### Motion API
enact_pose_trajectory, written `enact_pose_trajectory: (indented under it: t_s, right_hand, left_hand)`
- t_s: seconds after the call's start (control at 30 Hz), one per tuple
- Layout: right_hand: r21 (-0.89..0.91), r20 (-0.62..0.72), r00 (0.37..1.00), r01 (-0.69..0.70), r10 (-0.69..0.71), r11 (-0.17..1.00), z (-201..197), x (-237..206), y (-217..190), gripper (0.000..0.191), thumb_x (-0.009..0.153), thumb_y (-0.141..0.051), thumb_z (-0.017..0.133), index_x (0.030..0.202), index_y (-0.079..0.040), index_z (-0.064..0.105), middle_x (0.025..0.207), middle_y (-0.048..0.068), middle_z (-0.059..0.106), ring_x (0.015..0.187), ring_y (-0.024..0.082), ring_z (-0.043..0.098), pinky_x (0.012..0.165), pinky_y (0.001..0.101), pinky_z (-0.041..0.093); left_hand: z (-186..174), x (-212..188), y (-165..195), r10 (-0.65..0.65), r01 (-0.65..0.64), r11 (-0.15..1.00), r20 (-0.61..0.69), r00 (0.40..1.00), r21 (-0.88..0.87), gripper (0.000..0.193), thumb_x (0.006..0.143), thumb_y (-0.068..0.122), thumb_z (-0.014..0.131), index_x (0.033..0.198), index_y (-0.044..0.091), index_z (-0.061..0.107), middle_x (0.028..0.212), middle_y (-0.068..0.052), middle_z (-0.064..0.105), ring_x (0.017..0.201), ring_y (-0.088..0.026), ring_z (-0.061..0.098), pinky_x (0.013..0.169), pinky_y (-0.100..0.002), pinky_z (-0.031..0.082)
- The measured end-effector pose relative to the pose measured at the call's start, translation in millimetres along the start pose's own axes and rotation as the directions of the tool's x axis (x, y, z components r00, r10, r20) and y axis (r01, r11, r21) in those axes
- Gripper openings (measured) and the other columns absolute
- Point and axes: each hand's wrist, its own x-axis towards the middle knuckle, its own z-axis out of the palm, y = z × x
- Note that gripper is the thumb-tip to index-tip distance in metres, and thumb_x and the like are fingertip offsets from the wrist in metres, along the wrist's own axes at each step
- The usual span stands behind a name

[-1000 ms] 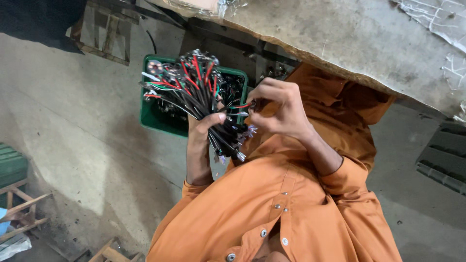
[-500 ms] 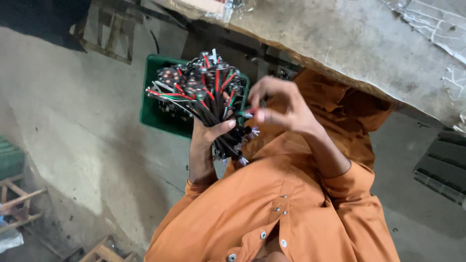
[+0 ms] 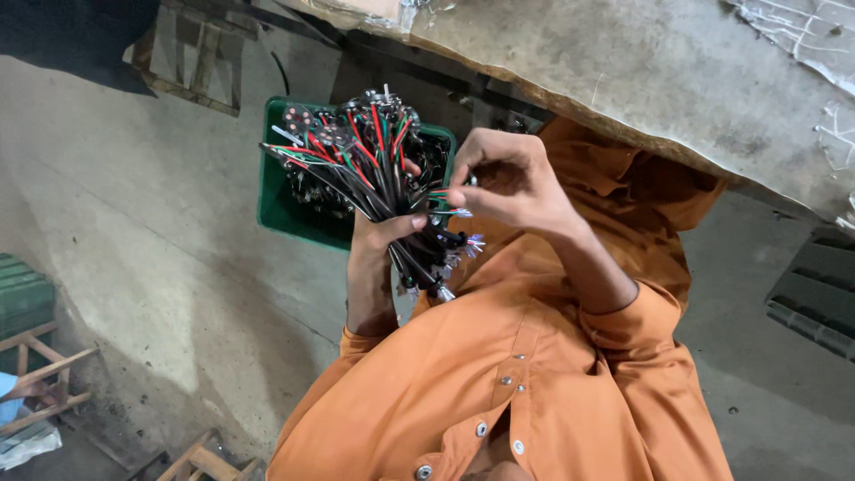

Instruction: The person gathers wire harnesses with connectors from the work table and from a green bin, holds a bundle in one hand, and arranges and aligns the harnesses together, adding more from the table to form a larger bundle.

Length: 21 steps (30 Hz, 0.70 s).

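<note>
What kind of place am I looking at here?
Probably a small workshop: a bundle of black, red and green wires in hand, a green plastic crate of more, a worn bench edge, bare concrete floor.

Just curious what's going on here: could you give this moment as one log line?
left hand: grips wire bundle | right hand: pinches one wire at the bundle | green crate: below, holds more wires | orange shirt

Single head cam, looks steeply down, close on hands [image 3: 445, 214] & floor [image 3: 134, 196].
</note>
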Motion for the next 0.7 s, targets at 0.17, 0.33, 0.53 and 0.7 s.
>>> enact_pose_trajectory:
  t_s: [0.17,0.33,0.53,0.7]
  right_hand:
    - [-0.146,0.045,0.994,0.104,-0.098,0.984,-9.7,-2.3,-8.2,0.015,0.083,-0.004,0.078,0.089,0.0,0.065,0.087,0.004,0.065,0.081,0.011,0.062,0.074,0.0243,0.05]
    - [-0.485,-0.013,0.976,0.182,-0.216,0.855,-2.8,-6.4,-11.4,0.023,0.069,-0.009,0.074,0.082,-0.002,0.057,0.08,0.008,0.058,0.072,0.02,0.061,0.068,0.0298,0.049]
    - [-0.611,0.09,0.961,0.261,-0.262,0.747,-10.1,-6.1,-9.8,0.028,0.058,-0.014,0.07,0.075,-0.003,0.051,0.074,0.009,0.051,0.066,0.029,0.056,0.06,0.0354,0.044]
    - [-0.471,0.115,0.988,0.144,-0.102,0.87,-9.7,-2.0,-15.6,0.025,0.059,-0.012,0.065,0.074,-0.002,0.047,0.075,0.01,0.048,0.061,0.025,0.05,0.059,0.0306,0.042]
  left_hand:
    - [3.1,2.3,11.4,-0.06,0.067,0.988,0.051,0.997,-0.138,0.068,0.068,-0.003,0.081,0.13,0.003,0.055,0.111,-0.003,0.059,0.093,-0.014,0.062,0.08,-0.032,0.053]
    - [14.1,-7.3,22.4,-0.063,0.063,0.998,-0.019,0.998,0.001,0.065,0.065,-0.004,0.078,0.127,0.002,0.058,0.115,-0.002,0.062,0.1,-0.012,0.061,0.087,-0.031,0.055]
    - [1.0,-11.4,13.5,-0.166,0.148,0.965,0.071,0.983,0.216,0.048,0.072,-0.004,0.083,0.117,-0.002,0.065,0.097,-0.005,0.065,0.087,-0.016,0.062,0.079,-0.032,0.054]
    - [-9.6,-13.7,8.1,-0.182,0.175,0.968,0.022,0.983,0.182,0.055,0.069,-0.003,0.086,0.119,0.001,0.061,0.1,-0.003,0.065,0.09,-0.014,0.064,0.08,-0.031,0.056]
